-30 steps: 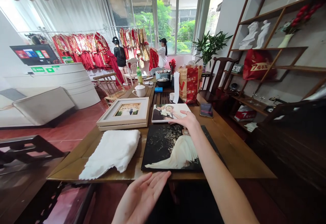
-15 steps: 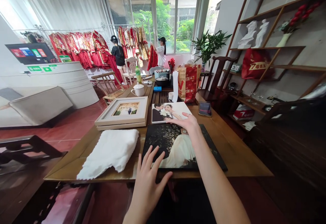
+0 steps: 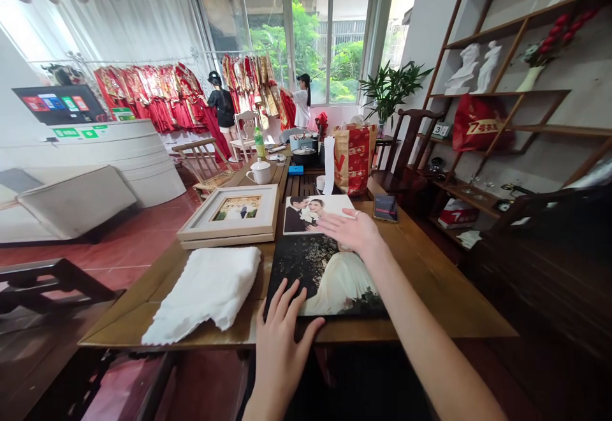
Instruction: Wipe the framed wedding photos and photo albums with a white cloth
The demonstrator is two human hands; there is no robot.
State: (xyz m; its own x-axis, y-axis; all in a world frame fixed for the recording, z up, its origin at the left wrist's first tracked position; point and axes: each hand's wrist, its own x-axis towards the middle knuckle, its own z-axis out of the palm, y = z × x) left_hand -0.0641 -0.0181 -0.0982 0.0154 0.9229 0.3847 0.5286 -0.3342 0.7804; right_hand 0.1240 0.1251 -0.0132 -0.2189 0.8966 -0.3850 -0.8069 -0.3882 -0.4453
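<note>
A dark photo panel (image 3: 344,280) with a pale dress printed on it lies flat at the table's near edge. My left hand (image 3: 282,325) rests at its lower left corner, fingers spread, thumb along the near edge. Above its far right part is my right hand (image 3: 351,229), open with fingers stretched out to the left and a ring on one finger; whether it touches the panel I cannot tell. My right forearm hides the panel's right side. Just beyond lies a smaller white couple photo (image 3: 297,217), partly covered by my right fingertips.
Left of the panel are a folded white cloth (image 3: 205,290) and stacked light wooden frames (image 3: 229,214). Farther back stand a white lidded cup (image 3: 261,171) and a red-and-tan paper bag (image 3: 354,159). A phone (image 3: 385,208) lies right. Two people stand by hanging red garments (image 3: 157,99).
My right hand and forearm have shifted slightly right, now covering the panel's right edge. My left hand has moved slightly right, its fingers still spread at the corner.
</note>
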